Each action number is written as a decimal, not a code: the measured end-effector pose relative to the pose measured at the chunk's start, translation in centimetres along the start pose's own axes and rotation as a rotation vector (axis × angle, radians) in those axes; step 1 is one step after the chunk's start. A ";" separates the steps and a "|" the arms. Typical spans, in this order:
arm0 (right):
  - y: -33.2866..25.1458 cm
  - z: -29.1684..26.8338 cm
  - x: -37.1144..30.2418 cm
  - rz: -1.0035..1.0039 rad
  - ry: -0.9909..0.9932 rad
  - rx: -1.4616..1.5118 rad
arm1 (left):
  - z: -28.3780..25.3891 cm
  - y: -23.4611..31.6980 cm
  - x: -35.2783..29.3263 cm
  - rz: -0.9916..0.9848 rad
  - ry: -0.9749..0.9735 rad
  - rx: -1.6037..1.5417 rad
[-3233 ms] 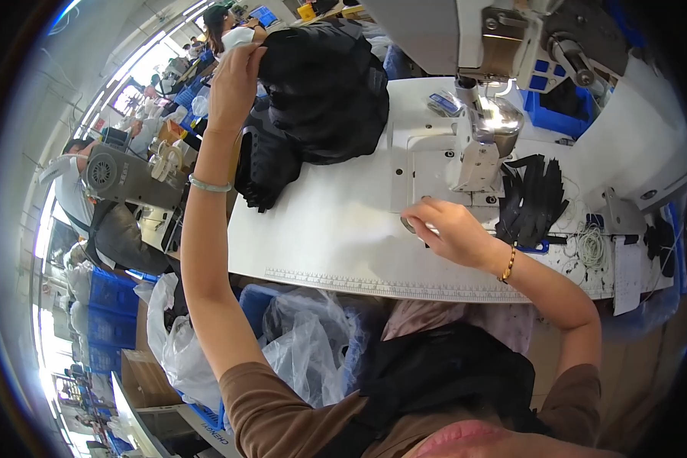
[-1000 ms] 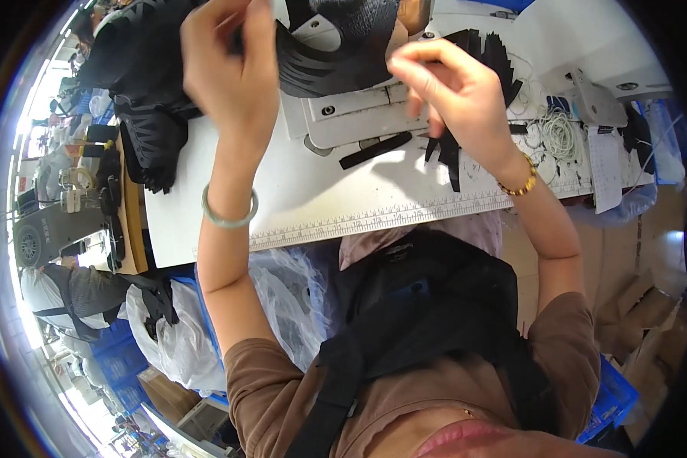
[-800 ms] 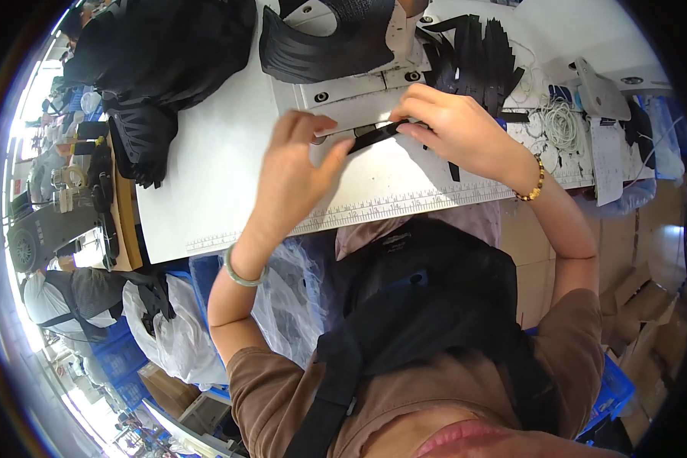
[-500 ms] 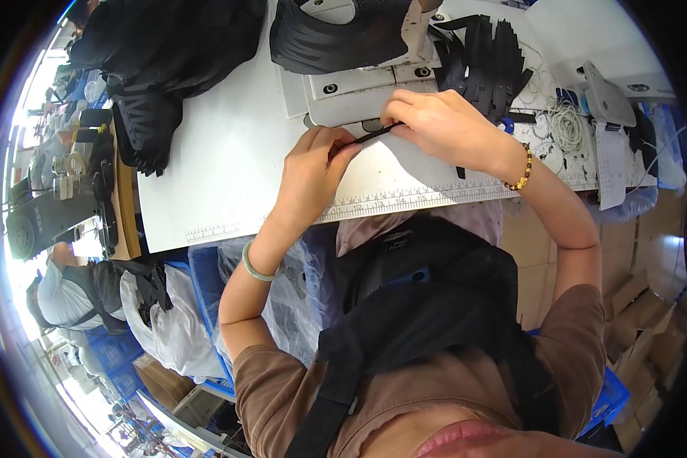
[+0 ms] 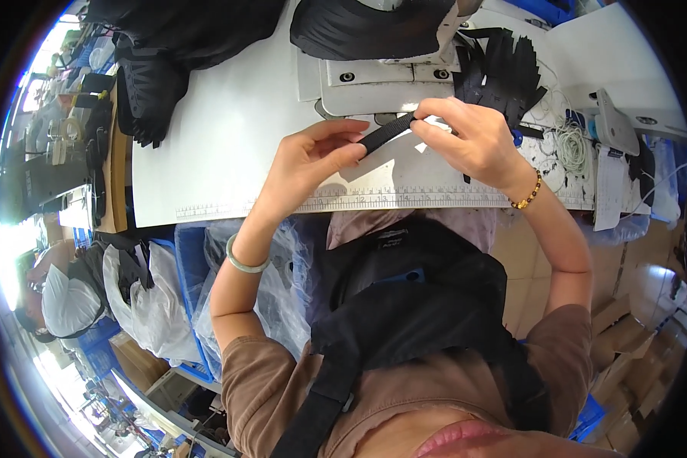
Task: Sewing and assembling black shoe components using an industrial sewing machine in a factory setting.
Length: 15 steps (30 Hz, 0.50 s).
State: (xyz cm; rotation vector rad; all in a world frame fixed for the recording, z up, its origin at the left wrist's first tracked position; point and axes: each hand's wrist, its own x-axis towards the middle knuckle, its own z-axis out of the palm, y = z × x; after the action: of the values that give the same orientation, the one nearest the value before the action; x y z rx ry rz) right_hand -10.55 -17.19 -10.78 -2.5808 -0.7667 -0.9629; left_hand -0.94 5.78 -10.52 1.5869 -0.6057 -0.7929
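Observation:
A short black webbing strap is stretched at a slant between my two hands, above the white table near the machine's front edge. My left hand pinches its lower left end between thumb and a finger, the index finger held out straight. At the upper right end, my right hand grips the strap with thumb and index finger. A small white piece shows beside the right fingertips; I cannot tell if it is attached. Beyond my hands stands what looks like a white sewing machine, with a black ribbed piece over it.
A bundle of black strips lies right of the machine, with a tangle of pale cord beside it. Black fabric covers the far left. A printed ruler scale runs along the near table edge. Plastic-lined blue bin below.
The strap has turned so its flat ribbed face shows. My left fingers have spread apart more, and my right hand has moved slightly right and down. The whole view has shifted a little.

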 end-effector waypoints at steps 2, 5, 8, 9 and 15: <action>-0.1 0.1 0.0 -0.040 0.033 0.011 | 0.5 0.0 0.1 -0.010 0.005 -0.046; -0.2 0.5 -0.6 0.106 0.067 0.121 | 1.8 0.2 0.2 0.003 0.050 -0.088; -0.4 -1.2 0.0 0.443 0.049 0.311 | 2.2 0.2 0.2 -0.007 0.134 0.013; -0.2 -1.8 0.1 0.449 0.052 0.303 | 2.3 0.2 0.1 0.007 0.153 0.031; 0.8 -2.4 1.1 0.421 -0.156 0.319 | 2.5 -0.1 0.6 0.026 0.139 0.158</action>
State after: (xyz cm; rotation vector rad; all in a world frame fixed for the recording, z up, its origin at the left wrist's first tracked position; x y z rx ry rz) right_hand -10.69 -18.47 -8.35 -2.4084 -0.3483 -0.4747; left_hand -2.49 3.80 -10.84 1.7587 -0.5986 -0.6220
